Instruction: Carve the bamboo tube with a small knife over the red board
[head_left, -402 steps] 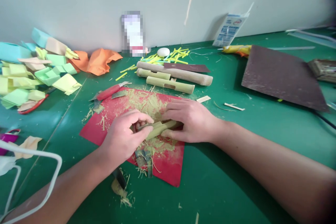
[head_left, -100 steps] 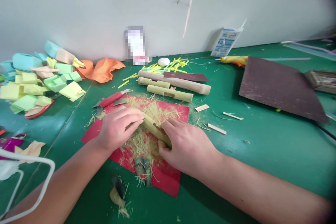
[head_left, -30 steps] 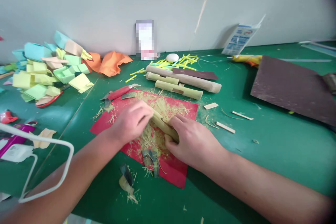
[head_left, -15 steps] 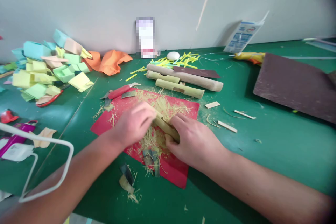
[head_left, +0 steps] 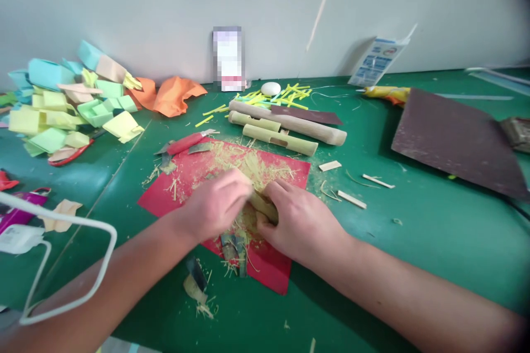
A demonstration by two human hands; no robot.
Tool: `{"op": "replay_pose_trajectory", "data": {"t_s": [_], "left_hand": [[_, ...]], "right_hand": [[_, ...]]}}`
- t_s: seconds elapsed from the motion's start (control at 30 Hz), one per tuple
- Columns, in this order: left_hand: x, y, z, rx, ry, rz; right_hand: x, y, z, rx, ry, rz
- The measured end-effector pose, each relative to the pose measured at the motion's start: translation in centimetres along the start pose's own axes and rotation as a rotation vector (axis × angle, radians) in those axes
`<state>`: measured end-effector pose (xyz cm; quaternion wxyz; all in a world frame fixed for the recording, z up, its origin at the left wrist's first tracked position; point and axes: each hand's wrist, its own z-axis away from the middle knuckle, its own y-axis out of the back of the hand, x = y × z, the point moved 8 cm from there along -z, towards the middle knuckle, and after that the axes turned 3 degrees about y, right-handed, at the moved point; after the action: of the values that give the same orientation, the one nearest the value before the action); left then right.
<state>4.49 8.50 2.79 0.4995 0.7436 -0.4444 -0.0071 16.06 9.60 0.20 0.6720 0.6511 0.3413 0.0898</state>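
Observation:
My right hand is closed round the near end of a short bamboo tube with an opening cut in its side. My left hand has its fingers curled against the far part of that tube, just short of the right fingers. Whether anything thin lies under the left fingers is hidden. Beneath both hands lies a red sheet covered in pale shavings and dust. A red-handled knife rests at its far left edge. Dark strips lie on its near part.
Beyond the sheet lie two notched bamboo tubes and a longer stick. Folded paper pieces are heaped left. A brown sheet lies right. A white wire frame stands by my left forearm. A phone leans on the wall.
My left hand has slid along the bamboo tube toward my right hand, covering more of it. The right hand keeps its hold. The whole view has shifted slightly.

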Motion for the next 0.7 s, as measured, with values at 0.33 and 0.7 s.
{"op": "replay_pose_trajectory", "data": {"t_s": [0.33,0.7], "left_hand": [[0.3,0.2,0.2,0.024,-0.023,0.007],[0.6,0.1,0.2,0.050,0.005,-0.025]], "right_hand": [[0.4,-0.1,0.0,-0.004,-0.046,-0.048],[0.2,0.1,0.0,-0.002,-0.050,-0.043]]}}
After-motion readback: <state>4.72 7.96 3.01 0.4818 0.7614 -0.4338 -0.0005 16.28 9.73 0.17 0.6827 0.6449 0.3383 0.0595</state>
